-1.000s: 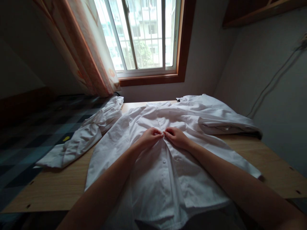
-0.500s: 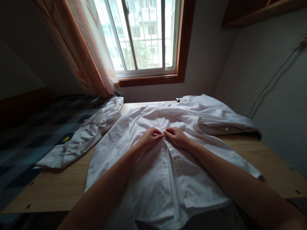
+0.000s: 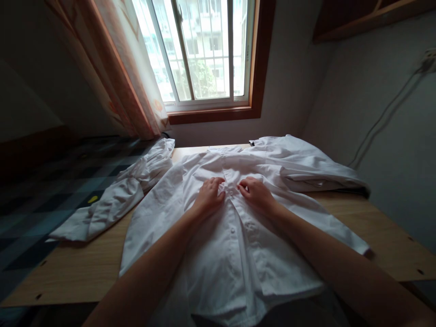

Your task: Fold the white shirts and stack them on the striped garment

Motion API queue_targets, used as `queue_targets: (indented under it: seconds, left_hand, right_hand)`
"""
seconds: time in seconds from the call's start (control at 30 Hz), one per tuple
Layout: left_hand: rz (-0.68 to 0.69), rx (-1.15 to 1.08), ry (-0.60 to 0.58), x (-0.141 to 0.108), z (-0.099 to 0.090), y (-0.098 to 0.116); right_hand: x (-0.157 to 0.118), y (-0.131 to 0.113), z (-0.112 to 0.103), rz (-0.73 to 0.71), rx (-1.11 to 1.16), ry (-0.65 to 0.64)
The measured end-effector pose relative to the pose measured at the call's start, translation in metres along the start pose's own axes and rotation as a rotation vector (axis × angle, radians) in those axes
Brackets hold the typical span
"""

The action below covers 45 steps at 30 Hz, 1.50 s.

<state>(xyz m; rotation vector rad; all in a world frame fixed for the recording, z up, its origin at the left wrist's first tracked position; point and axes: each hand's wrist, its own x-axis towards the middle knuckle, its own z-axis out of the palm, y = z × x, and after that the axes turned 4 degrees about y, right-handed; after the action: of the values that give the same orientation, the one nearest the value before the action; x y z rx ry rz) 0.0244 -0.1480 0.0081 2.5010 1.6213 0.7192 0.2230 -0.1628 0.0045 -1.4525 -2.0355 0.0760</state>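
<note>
A white button-up shirt lies spread front side up, its collar towards the window. Down its middle runs the placket; a small button shows on the lower part, where the two front edges part. Just left of the placket rests my left hand, thumb and fingers apart, with nothing between them. On the other side my right hand is over the cloth, its fingers loosely bent and holding nothing I can see. A narrow gap with the placket in it separates the two hands.
Under the shirt is a wooden board. A crumpled white garment lies to the left, partly over a dark checked cloth. More folded white clothing lies at the back right. Behind stand a window and a curtain.
My hands were pinched together at the placket. They have moved apart to either side, and the fingers have let go of the cloth there. The shirt lies nearly the same.
</note>
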Motion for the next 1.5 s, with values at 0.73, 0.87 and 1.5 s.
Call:
queue_targets:
  seconds: [0.73,0.87,1.5]
  left_hand:
    - [-0.111,0.217,-0.359,0.037,0.004,-0.026]
    - [-0.092,0.222,-0.333,0.043,0.007,-0.03]
    - [0.218,0.227,-0.175,0.002,-0.047,0.038]
  right_hand:
    - [0.029,0.025,0.025,0.125,-0.216,-0.352]
    - [0.037,0.034,0.029,0.114,-0.212,-0.341]
    - [0.02,0.018,-0.002,-0.167,-0.109,-0.028]
